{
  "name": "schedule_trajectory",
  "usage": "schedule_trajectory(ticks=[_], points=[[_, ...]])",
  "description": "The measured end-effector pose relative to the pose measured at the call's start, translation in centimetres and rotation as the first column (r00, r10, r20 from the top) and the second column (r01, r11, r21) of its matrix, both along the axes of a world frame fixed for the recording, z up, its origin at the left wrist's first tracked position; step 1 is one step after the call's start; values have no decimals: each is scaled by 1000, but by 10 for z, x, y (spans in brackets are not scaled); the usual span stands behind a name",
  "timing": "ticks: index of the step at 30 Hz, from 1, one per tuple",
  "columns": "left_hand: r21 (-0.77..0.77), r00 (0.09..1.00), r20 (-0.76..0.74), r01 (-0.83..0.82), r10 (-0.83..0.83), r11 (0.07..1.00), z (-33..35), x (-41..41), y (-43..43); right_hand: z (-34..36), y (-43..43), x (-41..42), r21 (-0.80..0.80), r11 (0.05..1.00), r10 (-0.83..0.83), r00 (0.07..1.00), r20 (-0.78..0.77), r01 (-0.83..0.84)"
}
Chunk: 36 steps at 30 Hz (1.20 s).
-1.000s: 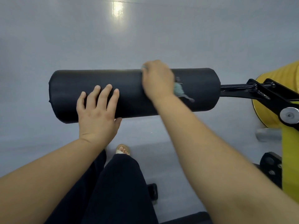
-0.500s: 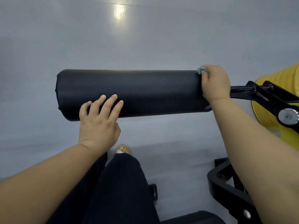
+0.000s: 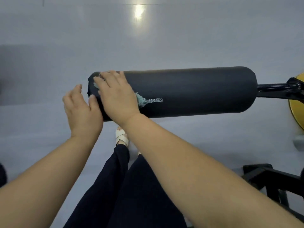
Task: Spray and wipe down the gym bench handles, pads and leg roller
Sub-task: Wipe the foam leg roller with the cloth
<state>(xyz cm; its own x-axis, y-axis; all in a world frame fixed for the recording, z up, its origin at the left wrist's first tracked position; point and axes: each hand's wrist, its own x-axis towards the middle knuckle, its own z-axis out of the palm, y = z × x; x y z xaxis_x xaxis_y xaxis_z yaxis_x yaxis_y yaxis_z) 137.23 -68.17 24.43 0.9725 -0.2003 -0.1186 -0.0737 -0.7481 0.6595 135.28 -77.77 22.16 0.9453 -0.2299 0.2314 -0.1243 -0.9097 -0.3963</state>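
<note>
cloth (image 3: 148, 101): mostly hidden under palm | right grip (image 3: 116, 94): flat, pressing cloth | left grip (image 3: 82, 111): fingers straight, thumb at leg roller (image 3: 197, 92) left end

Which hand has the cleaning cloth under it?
The right hand, spread flat on the leg roller near its free end, with the teal cloth poking out beneath it; the left hand is open beside that end, holding nothing.

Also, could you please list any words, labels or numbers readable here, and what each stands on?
None: there is no readable text anywhere.
The black leg roller is plain, the cloth under the right hand shows only mesh, and the yellow part and black frame carry no visible lettering.
</note>
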Motion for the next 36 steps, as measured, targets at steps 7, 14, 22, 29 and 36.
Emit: schedule_trajectory(ticks=[7,14,22,29,36], points=[[-50,992,-125,-13,7,999,-4,11,-7,2,-135,-114,-106,969,-211,971,114,223],[-155,958,-286,-74,27,985,-3,11,-4,-1,-105,-80,28,825,-560,812,163,564],[-240,953,-302,-61,-15,969,3,7,5,3,18,26,-25,997,-66,996,61,68],[-199,960,-282,-57,-1,978,-4,-10,16,-8,-89,-80,-203,975,-67,988,138,95],[-249,905,-414,-211,93,945,-6,-21,11,-13,-111,-127,-22,839,-532,828,178,544]])
